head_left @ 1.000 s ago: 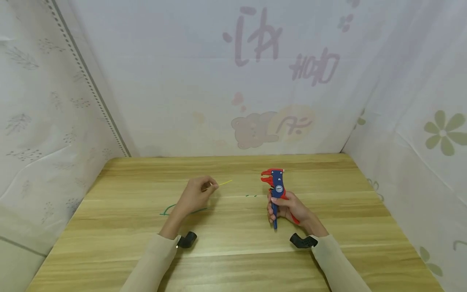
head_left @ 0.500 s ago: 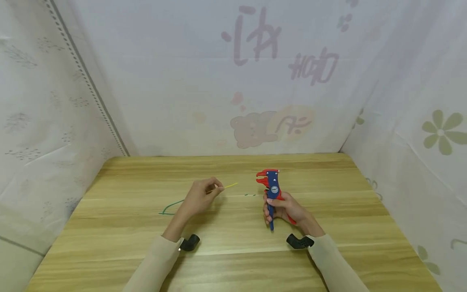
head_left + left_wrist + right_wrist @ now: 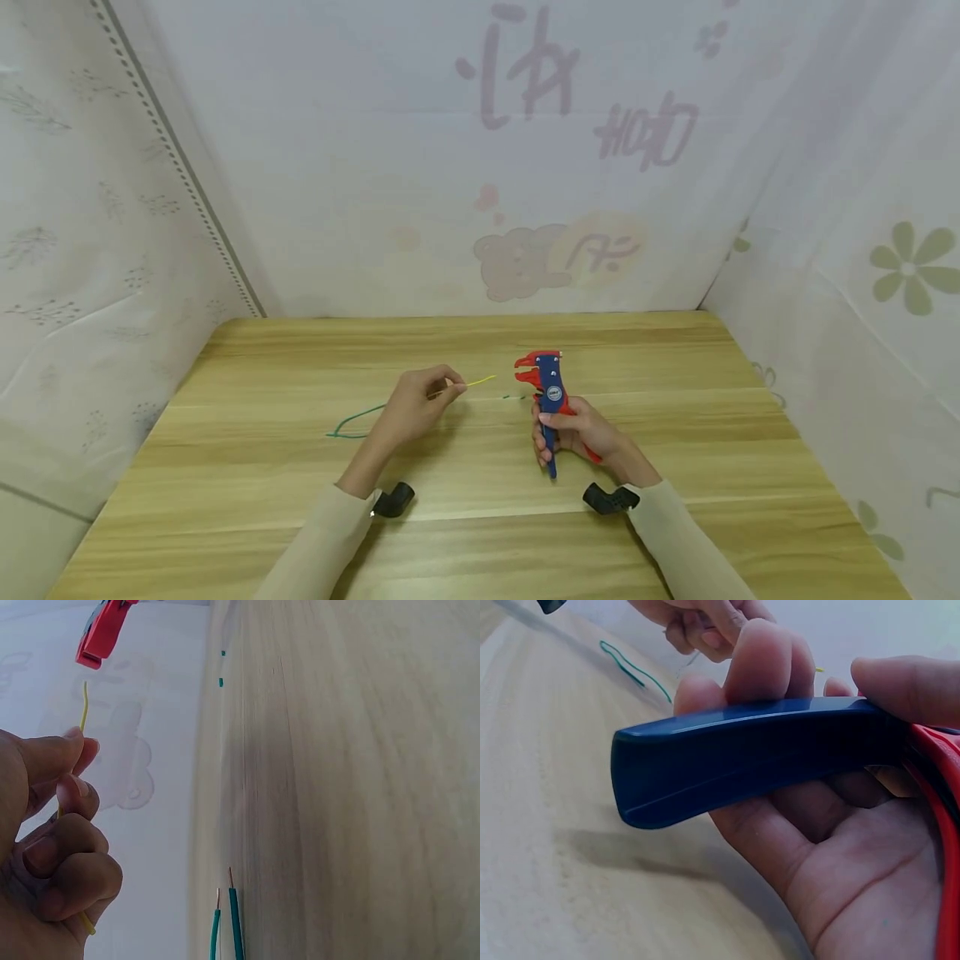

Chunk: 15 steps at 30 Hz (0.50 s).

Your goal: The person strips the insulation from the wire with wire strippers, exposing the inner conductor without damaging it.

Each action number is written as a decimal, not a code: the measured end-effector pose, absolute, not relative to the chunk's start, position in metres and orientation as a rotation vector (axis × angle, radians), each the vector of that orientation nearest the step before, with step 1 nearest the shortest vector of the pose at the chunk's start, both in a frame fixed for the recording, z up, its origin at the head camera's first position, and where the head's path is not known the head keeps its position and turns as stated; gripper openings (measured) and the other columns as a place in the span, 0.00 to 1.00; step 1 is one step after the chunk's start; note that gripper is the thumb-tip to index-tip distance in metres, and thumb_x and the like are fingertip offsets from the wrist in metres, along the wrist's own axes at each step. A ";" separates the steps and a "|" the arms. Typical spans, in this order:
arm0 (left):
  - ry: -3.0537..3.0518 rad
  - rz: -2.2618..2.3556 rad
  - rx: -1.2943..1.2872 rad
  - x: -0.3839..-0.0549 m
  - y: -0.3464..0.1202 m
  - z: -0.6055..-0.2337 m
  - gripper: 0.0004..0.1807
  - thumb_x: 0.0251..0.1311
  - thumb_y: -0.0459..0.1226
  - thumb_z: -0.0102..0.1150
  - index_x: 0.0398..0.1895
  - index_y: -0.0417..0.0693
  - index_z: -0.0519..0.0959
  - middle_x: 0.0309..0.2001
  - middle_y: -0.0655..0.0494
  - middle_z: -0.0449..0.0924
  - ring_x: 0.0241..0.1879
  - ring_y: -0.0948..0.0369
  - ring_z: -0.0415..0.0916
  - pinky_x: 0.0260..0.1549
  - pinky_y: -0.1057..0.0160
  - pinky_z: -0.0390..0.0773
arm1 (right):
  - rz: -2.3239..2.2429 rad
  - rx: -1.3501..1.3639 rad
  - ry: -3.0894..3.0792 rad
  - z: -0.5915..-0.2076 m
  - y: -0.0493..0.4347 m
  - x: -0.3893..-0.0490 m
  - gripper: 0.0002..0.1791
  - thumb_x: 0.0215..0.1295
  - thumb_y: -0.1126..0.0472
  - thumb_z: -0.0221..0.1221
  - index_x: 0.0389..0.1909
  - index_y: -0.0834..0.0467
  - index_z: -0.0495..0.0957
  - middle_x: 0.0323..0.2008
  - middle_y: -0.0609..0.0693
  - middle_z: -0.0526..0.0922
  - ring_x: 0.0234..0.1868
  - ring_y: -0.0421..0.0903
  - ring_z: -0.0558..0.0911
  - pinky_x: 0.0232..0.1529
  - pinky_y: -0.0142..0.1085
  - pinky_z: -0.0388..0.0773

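My left hand (image 3: pixel 420 404) pinches a yellow wire (image 3: pixel 85 705) between thumb and forefinger, the other fingers curled around its lower length. The wire's free tip points right, toward the red jaws of a blue and red wire stripper (image 3: pixel 552 392). A small gap shows between the tip and the tool's head in the left wrist view. My right hand (image 3: pixel 581 433) grips the stripper upright by its handles; the blue handle (image 3: pixel 727 750) fills the right wrist view. Below my left hand a bent green wire (image 3: pixel 352 417) lies on the table, its two ends (image 3: pixel 230 877) bared to copper.
Two tiny green bits of insulation (image 3: pixel 220 682) lie on the wooden table (image 3: pixel 480 550) between the hands. Patterned white cloth (image 3: pixel 360 167) hangs behind the table and along both sides. A black wrist camera (image 3: pixel 393 500) sits at each cuff.
The stripper in my right hand has moved left, toward the yellow wire. My left hand has shifted slightly right with the wire, narrowing the gap between them.
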<state>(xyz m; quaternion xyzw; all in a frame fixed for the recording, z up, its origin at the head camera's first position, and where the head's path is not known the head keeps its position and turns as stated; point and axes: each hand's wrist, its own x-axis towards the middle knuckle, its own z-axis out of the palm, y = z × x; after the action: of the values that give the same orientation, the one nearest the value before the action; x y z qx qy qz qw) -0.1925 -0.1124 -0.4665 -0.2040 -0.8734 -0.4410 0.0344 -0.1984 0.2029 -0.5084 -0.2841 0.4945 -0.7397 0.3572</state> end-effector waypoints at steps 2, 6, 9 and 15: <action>-2.682 -1.360 -0.617 -0.192 -0.111 -0.466 0.08 0.73 0.41 0.60 0.42 0.46 0.85 0.21 0.60 0.71 0.18 0.70 0.58 0.20 0.70 0.62 | -1.900 -0.732 1.279 -0.507 0.201 -0.197 0.08 0.82 0.66 0.40 0.51 0.68 0.64 0.33 0.51 0.84 0.30 0.45 0.86 0.42 0.43 0.87; -2.680 -1.365 -0.620 -0.190 -0.111 -0.466 0.08 0.73 0.41 0.60 0.42 0.47 0.85 0.23 0.58 0.74 0.20 0.69 0.63 0.23 0.70 0.65 | -1.898 -0.725 1.270 -0.507 0.198 -0.195 0.08 0.82 0.67 0.39 0.50 0.67 0.64 0.33 0.51 0.84 0.31 0.44 0.86 0.42 0.44 0.87; -2.682 -1.381 -0.637 -0.189 -0.111 -0.467 0.09 0.73 0.41 0.60 0.43 0.46 0.85 0.20 0.60 0.70 0.18 0.70 0.58 0.20 0.70 0.62 | -1.897 -0.726 1.264 -0.507 0.197 -0.194 0.08 0.82 0.67 0.40 0.50 0.67 0.65 0.33 0.51 0.85 0.31 0.44 0.87 0.42 0.44 0.87; -2.677 -1.404 -0.646 -0.187 -0.108 -0.466 0.09 0.73 0.40 0.60 0.42 0.45 0.85 0.17 0.63 0.63 0.16 0.71 0.53 0.18 0.71 0.58 | -1.891 -0.728 1.257 -0.508 0.195 -0.193 0.08 0.82 0.66 0.42 0.51 0.67 0.65 0.34 0.50 0.85 0.31 0.44 0.87 0.43 0.43 0.87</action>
<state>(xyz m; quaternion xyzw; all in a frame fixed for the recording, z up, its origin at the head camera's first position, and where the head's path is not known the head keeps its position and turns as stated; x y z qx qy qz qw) -0.1874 -0.1084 -0.4661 -0.2089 -0.8659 -0.4539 0.0252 -0.1926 0.1955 -0.5078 -0.2839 0.4898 -0.7368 0.3697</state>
